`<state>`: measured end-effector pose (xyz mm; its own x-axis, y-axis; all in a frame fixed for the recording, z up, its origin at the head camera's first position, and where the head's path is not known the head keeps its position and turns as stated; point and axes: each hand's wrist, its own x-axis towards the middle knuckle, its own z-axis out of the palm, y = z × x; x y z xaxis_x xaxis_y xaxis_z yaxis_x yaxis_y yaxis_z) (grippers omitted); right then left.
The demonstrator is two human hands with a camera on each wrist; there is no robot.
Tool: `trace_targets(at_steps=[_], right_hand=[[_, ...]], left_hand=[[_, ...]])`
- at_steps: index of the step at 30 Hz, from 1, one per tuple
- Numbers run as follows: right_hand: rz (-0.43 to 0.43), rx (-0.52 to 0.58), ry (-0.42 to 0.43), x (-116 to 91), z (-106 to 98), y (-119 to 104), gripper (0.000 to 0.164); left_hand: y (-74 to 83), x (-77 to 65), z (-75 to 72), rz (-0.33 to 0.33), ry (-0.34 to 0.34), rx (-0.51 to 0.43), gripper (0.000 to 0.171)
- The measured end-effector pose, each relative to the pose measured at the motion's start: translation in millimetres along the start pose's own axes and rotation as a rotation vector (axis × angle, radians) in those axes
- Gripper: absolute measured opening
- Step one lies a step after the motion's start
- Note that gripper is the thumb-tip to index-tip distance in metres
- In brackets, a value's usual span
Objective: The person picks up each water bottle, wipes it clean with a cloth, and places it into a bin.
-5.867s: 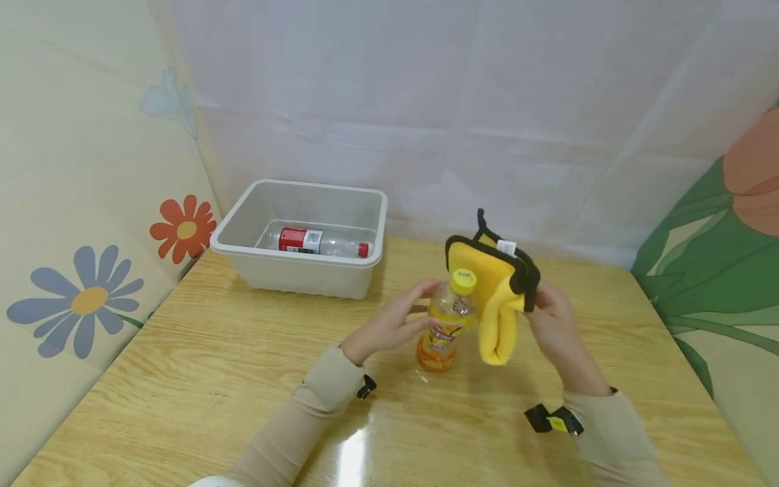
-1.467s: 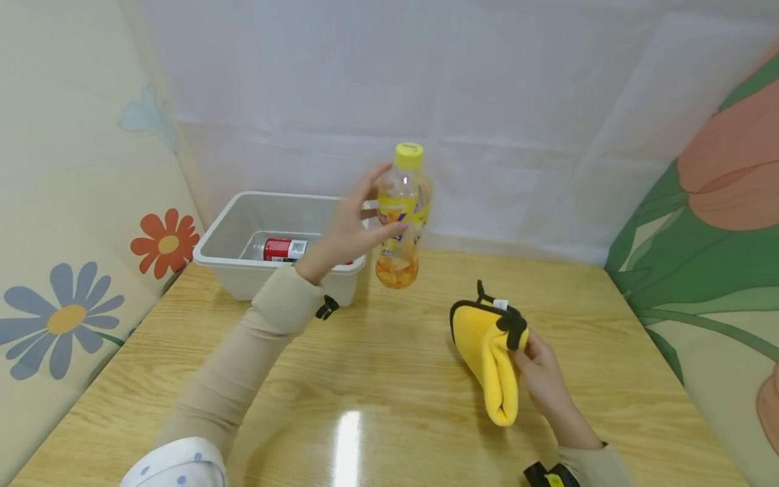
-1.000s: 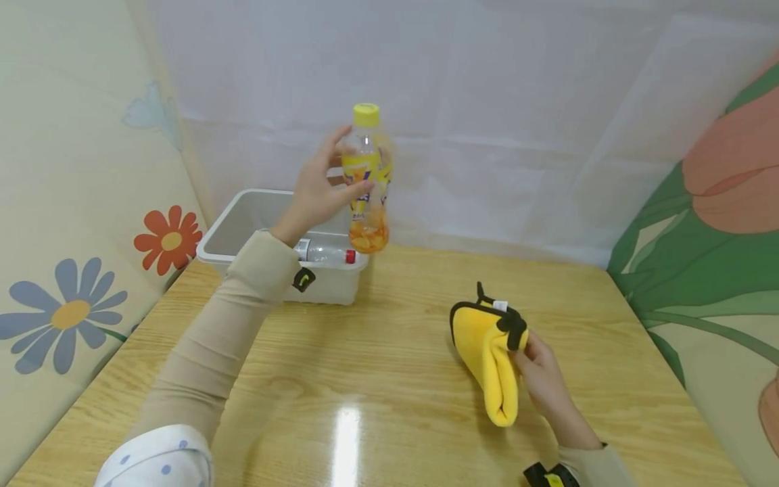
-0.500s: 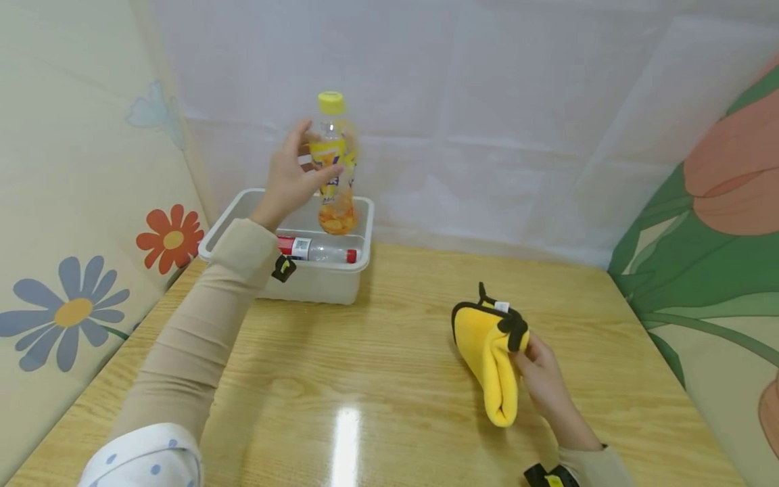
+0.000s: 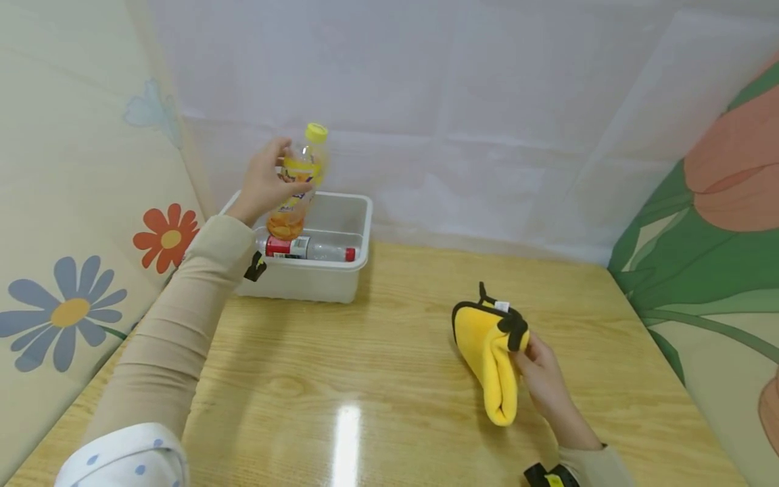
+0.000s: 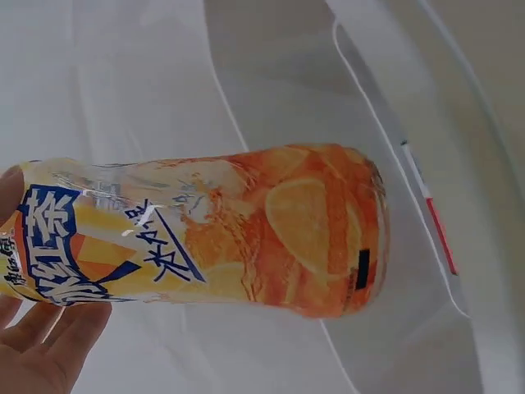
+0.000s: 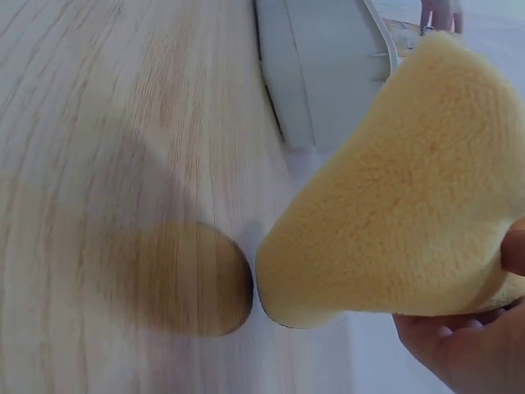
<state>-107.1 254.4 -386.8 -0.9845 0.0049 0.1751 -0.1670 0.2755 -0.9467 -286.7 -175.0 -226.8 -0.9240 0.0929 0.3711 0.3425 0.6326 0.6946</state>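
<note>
My left hand (image 5: 266, 181) grips a plastic drink bottle (image 5: 296, 182) with a yellow cap and an orange-slice label. Tilted, cap to the upper right, the bottle hangs above the grey bin (image 5: 319, 281). In the left wrist view the fingers (image 6: 70, 328) wrap the label end of the bottle (image 6: 271, 230). My right hand (image 5: 544, 379) pinches the corner of a folded yellow cloth (image 5: 481, 345) with black edging, over the right part of the table. The right wrist view shows the fluffy cloth (image 7: 402, 189) held between thumb and fingers.
Inside the bin lies another bottle (image 5: 328, 252), clear, with a red label and red cap. A wooden table (image 5: 377, 365) extends in front. White sheeting (image 5: 487, 122) hangs behind, and flower-printed cloth stands on both sides.
My left hand has lifted the drink bottle from beside the cloth and carried it left over the bin, lowering and tilting it lately. The right hand lowered the cloth earlier and has since stayed still.
</note>
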Motion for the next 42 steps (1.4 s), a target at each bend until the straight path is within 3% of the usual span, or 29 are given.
trace_targets(at_steps=[5, 10, 14, 18, 22, 29, 32, 37, 42], right_hand=[[-0.009, -0.003, 0.007, 0, 1, 0, 0.035], [-0.008, -0.007, 0.003, 0, 1, 1, 0.035], [-0.002, -0.01, 0.004, 0, 1, 1, 0.034], [0.005, -0.003, 0.022, -2, 0, 1, 0.03], [0.008, -0.002, 0.037, -4, -1, 1, 0.027], [-0.02, -0.077, 0.056, -1, -14, -2, 0.029], [-0.044, -0.134, 0.075, 1, -22, -2, 0.029], [-0.114, -0.302, 0.113, 9, -35, -4, 0.025], [-0.278, -0.55, 0.135, 17, -45, -13, 0.022]], left_hand=[[-17.3, -6.7, -3.4, 0.007, -0.156, 0.201, 0.08], [-36.2, -17.5, 3.2, 0.026, -0.292, 0.397, 0.078], [-49.8, -22.1, 10.3, 0.061, -0.366, 0.404, 0.075], [-53.5, -27.9, 11.2, 0.08, -0.436, 0.346, 0.074], [-50.3, -39.2, 6.7, 0.136, -0.371, 0.312, 0.064], [-48.5, -62.7, 9.0, 0.299, -0.089, 0.139, 0.029], [-43.9, -74.7, 13.3, 0.342, -0.016, 0.095, 0.026], [-37.0, -91.9, 19.3, 0.373, 0.031, 0.06, 0.028], [-28.5, -107.7, 25.7, 0.407, 0.032, -0.003, 0.028]])
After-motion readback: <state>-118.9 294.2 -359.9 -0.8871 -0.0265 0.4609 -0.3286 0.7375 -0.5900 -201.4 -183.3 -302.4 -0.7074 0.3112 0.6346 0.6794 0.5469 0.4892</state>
